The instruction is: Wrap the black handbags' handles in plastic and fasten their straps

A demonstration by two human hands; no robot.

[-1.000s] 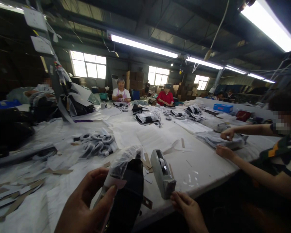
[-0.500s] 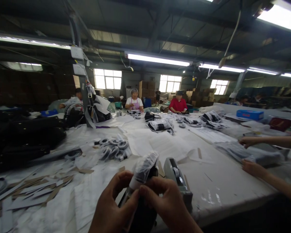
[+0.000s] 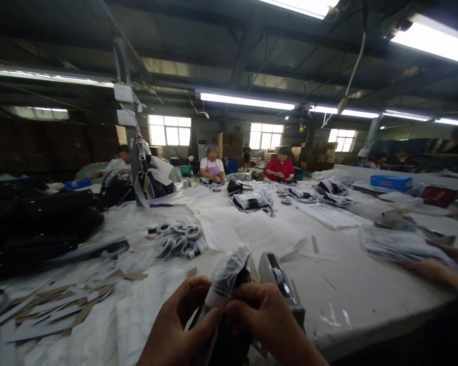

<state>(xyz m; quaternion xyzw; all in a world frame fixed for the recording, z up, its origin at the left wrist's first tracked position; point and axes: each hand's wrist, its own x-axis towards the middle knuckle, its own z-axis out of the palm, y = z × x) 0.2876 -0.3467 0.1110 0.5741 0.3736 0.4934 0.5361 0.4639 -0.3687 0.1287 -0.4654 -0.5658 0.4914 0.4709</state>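
Observation:
Close in front of me is a black bag, its rounded top covered by thin white wrapping. A paler white band runs round the wrapping's lower end. My left hand grips this wrapped part from the left, thumb on the near side. From the right, the thumb and fingers of my right hand pinch at the band's edge; whatever small thing may be between those fingertips is hidden. Just beyond my right hand stands a grey tape dispenser with a roll in it.
Rolled straps lie in a heap ahead. Cardboard strips and white sheets cover the left side; black bags are piled behind them. At right, a co-worker's hand holds a plastic-wrapped packet. A metal post rises at left.
My right fingers have shifted slightly along the band, and both hands still hold the wrapped bag. At right, the co-worker's hands have moved nearer with the packet, now gripping it from beneath.

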